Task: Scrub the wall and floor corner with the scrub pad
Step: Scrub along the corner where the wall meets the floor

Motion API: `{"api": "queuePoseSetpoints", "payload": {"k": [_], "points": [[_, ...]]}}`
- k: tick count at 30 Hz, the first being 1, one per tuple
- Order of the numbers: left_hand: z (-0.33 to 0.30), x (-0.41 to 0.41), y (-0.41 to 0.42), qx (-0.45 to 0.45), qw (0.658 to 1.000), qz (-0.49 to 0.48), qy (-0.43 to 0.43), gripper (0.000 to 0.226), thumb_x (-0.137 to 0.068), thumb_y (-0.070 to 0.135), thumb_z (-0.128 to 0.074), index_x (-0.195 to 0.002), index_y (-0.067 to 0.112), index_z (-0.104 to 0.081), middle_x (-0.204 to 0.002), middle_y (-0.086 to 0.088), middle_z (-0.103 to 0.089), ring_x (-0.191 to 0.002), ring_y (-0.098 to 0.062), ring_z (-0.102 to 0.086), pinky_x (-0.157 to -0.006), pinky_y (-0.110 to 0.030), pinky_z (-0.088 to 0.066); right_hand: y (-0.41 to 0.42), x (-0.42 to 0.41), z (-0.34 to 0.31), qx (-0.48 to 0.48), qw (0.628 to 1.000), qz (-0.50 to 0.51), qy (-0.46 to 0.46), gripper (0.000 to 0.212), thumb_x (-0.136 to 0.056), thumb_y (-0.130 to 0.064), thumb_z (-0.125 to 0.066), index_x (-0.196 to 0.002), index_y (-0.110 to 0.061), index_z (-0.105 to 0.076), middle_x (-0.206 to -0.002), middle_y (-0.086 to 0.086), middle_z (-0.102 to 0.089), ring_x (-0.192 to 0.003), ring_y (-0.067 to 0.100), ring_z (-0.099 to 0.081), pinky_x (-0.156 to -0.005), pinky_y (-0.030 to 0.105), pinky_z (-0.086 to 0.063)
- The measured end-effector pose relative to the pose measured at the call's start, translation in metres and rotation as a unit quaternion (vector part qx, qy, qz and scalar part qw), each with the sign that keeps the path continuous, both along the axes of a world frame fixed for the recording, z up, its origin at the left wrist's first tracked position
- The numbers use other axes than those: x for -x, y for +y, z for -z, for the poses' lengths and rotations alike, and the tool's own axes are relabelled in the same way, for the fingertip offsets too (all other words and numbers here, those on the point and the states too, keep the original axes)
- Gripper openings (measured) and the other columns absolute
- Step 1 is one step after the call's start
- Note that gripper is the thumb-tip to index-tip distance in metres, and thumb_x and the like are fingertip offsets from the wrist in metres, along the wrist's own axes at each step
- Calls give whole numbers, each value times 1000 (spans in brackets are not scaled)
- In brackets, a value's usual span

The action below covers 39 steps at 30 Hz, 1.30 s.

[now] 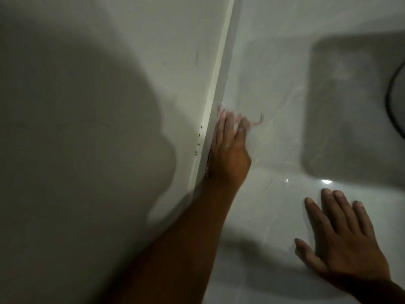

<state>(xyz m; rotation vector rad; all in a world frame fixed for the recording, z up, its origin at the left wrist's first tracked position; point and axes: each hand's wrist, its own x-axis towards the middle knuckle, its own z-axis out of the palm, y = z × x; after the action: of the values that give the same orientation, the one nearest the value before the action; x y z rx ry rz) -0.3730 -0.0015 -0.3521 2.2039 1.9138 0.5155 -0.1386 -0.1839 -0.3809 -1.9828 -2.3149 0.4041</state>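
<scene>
1. the scrub pad itself cannot be made out clearly; only a blurred pale, wispy bit (pixel 258 121) shows at the fingertips of the left hand (pixel 228 148), right beside the pale cream skirting strip (pixel 215 84) where wall meets floor
2. the left hand lies along that strip, its edge touching it, fingers stretched forward and close together; blur hides whether they pinch the pad
3. small dark specks (pixel 198 141) dot the strip just beside the left hand
4. the flat grey-white painted wall (pixel 87 106) rises on the far side of the strip, partly shadowed
5. the glossy white tiled floor (pixel 263 62) spreads on the near side; the right hand (pixel 344 240) rests flat on it, well apart from the strip, fingers spread, holding nothing
6. a grey rectangular mat (pixel 355 106) lies on the floor farther from the strip
</scene>
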Motion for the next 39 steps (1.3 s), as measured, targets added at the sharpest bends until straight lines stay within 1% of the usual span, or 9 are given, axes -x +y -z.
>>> {"api": "queuePoseSetpoints", "payload": {"k": [6,14,20,22,25,29,32,34,39], "points": [[6,30,-115,5,999,-3,49,59,-90,-12,-62,-141,17,-59,-159,-15,-45,-153,-34,-32,-118,-51,-44,0,-1,2,-5,1000,-8,-6,96,-91,-78,-29,-159,-13,-41,-172,21,-26,-162,37,-19,-130,60,-12],[9,0,18,-16,999,25,13,50,-97,-6,-42,-141,12,-58,-154,-21,-50,-153,-44,-28,-122,-53,-39,-2,-4,4,-20,1000,-10,1,93,-91,-76,-33,-160,-14,-39,-172,21,-26,-163,36,-16,-132,55,-6],[11,-10,67,-30,1000,-3,5,55,-89,-9,-48,-137,14,-62,-154,-18,-50,-153,-39,-31,-125,-46,-36,-1,-5,7,-15,1000,-8,2,97,-84,-72,-46,-162,-15,-35,-171,23,-26,-162,38,-16,-132,53,-3],[7,1,29,-61,998,-2,-12,48,-88,-10,-51,-130,8,-67,-147,-23,-57,-147,-43,-41,-122,-50,-40,0,-4,7,-31,999,-4,10,97,-82,-71,-48,-161,-15,-37,-170,23,-28,-161,39,-19,-132,54,-4],[9,29,-70,-37,998,53,-5,52,-92,-8,-45,-140,6,-58,-154,-26,-47,-152,-43,-31,-124,-52,-34,-3,-4,7,-39,999,-5,2,97,-83,-71,-49,-160,-13,-38,-170,24,-27,-160,40,-20,-132,54,-3],[10,75,-238,2,998,59,31,52,-101,-6,-45,-149,13,-48,-160,-17,-42,-153,-39,-30,-121,-55,-38,2,-6,6,-11,1000,-12,5,97,-86,-75,-40,-162,-16,-33,-171,22,-22,-161,38,-16,-131,50,3],[5,101,-355,86,992,65,68,65,-101,-10,-28,-157,22,-33,-168,-5,-29,-154,-39,-27,-122,-58,-36,-1,-6,4,-3,1000,-24,7,96,-88,-76,-38,-164,-18,-27,-173,21,-18,-163,36,-12,-130,43,11],[1,109,-380,109,990,54,66,71,-94,-14,-24,-154,20,-40,-165,-9,-34,-155,-39,-25,-123,-55,-34,-1,-6,2,-3,1000,-26,18,95,-89,-73,-40,-164,-18,-25,-173,23,-18,-162,39,-11,-130,47,9],[-35,88,-354,161,987,7,-12,66,-80,-29,-51,-134,6,-64,-151,-24,-49,-147,-49,-36,-121,-64,-35,-6,2,-37,103,994,-37,8,93,-95,-70,-28,-164,-7,-24,-173,27,-17,-161,48,-13,-129,62,-3]]}}
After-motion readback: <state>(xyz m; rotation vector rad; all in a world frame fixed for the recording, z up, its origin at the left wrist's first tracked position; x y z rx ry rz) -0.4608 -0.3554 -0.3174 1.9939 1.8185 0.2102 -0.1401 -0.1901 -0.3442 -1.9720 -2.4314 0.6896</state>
